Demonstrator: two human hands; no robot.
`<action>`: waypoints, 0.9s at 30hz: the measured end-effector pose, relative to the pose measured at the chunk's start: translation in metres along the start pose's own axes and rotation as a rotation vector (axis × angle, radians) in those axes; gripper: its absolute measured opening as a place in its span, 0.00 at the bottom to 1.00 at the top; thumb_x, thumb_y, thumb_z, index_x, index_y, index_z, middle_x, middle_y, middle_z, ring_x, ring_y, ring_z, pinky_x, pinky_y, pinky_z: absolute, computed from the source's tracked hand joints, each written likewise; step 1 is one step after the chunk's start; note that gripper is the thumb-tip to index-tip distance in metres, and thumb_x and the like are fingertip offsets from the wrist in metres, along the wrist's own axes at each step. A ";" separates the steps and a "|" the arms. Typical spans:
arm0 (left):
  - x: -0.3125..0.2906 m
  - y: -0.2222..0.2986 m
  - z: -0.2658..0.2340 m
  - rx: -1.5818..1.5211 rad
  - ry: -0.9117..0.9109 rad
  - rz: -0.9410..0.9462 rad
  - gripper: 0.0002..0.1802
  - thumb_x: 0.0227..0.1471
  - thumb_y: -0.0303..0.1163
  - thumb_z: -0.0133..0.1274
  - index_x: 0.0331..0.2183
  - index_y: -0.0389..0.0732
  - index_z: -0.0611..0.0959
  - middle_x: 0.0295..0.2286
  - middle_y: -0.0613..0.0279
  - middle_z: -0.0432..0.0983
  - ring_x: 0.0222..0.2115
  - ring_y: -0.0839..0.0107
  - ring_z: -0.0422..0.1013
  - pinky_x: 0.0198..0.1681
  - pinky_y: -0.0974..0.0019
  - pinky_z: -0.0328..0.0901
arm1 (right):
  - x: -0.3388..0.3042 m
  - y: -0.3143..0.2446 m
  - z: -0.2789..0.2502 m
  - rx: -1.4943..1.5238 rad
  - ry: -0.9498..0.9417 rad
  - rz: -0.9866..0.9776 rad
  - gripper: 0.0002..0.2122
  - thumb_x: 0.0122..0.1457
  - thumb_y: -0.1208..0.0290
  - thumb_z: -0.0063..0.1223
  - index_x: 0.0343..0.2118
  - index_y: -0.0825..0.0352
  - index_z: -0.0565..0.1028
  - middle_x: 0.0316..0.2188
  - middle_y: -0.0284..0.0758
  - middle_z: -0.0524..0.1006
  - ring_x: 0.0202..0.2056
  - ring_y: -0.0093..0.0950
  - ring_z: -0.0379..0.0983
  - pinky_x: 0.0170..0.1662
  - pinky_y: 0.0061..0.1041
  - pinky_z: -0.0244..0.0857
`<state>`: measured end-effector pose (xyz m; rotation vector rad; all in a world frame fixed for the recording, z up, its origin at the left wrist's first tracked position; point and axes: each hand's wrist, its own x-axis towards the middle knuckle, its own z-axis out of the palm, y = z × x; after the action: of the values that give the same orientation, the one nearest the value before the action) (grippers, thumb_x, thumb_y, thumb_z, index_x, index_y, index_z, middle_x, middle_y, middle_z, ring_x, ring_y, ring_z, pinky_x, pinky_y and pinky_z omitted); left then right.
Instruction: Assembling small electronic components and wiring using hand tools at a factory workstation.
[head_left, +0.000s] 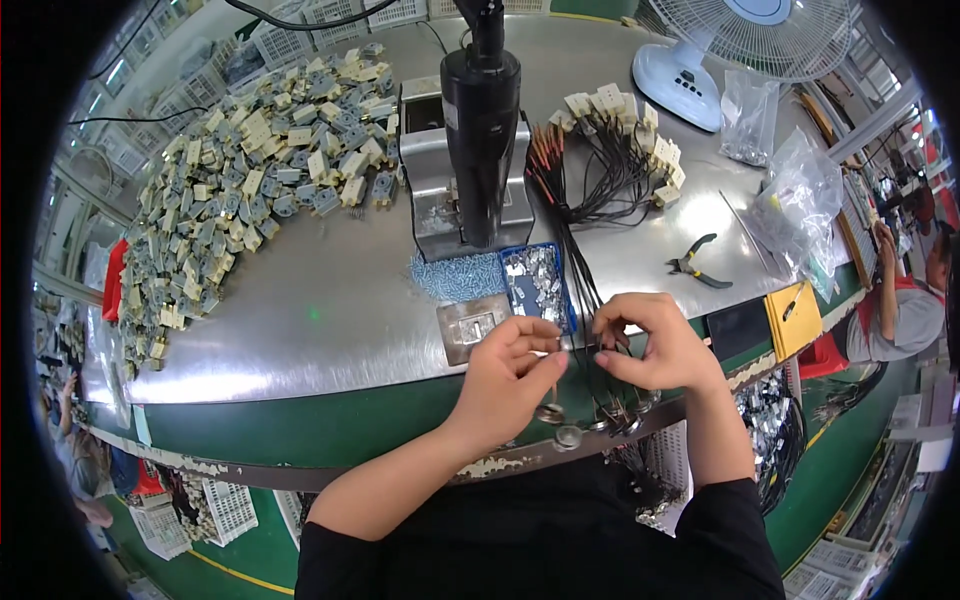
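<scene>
Both my hands work at the table's front edge, around a bundle of thin black wires (580, 268). My left hand (508, 378) is closed, thumb against curled fingers; what it pinches is too small to make out. My right hand (655, 345) is closed around black wires at its fingertips. Below the hands, round metal parts (568, 437) hang at the wires' lower ends. Just beyond the fingers lie a blue tray (571, 312) of small metal pieces, a pile of bluish screws (458, 278) and a metal fixture plate (457, 350).
A machine with a black column (482, 150) stands mid-table. Left is a big heap of cream-and-grey blocks (255, 185); right, wired cream connectors (665, 155), pliers (690, 265), a fan (680, 85), plastic bags (800, 195) and a yellow notepad (795, 322). Another person (900, 320) sits far right.
</scene>
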<state>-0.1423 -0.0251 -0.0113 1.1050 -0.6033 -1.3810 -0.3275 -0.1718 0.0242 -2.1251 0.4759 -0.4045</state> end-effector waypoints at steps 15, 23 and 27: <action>-0.032 0.038 -0.060 0.170 -0.230 -0.081 0.05 0.59 0.24 0.61 0.37 0.32 0.84 0.30 0.62 0.80 0.31 0.75 0.77 0.36 0.69 0.72 | -0.003 0.010 -0.017 -0.028 -0.079 0.304 0.08 0.52 0.78 0.67 0.24 0.69 0.75 0.15 0.26 0.72 0.19 0.16 0.66 0.24 0.20 0.58; -0.042 0.039 -0.053 0.660 -0.277 0.172 0.13 0.56 0.30 0.65 0.42 0.36 0.87 0.33 0.56 0.83 0.32 0.70 0.80 0.38 0.69 0.73 | 0.024 0.030 -0.021 0.895 0.257 -0.027 0.17 0.61 0.63 0.60 0.44 0.73 0.72 0.35 0.47 0.79 0.33 0.33 0.77 0.32 0.23 0.69; -0.043 0.028 -0.050 1.095 -0.423 0.354 0.22 0.55 0.34 0.66 0.51 0.42 0.84 0.44 0.54 0.82 0.35 0.68 0.81 0.37 0.64 0.74 | 0.060 0.026 -0.029 0.585 0.505 -0.218 0.21 0.69 0.55 0.55 0.48 0.73 0.72 0.38 0.49 0.81 0.32 0.31 0.76 0.34 0.24 0.69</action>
<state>-0.0924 0.0247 0.0031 1.4232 -1.9081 -0.9293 -0.2924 -0.2341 0.0252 -1.4959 0.3473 -1.0785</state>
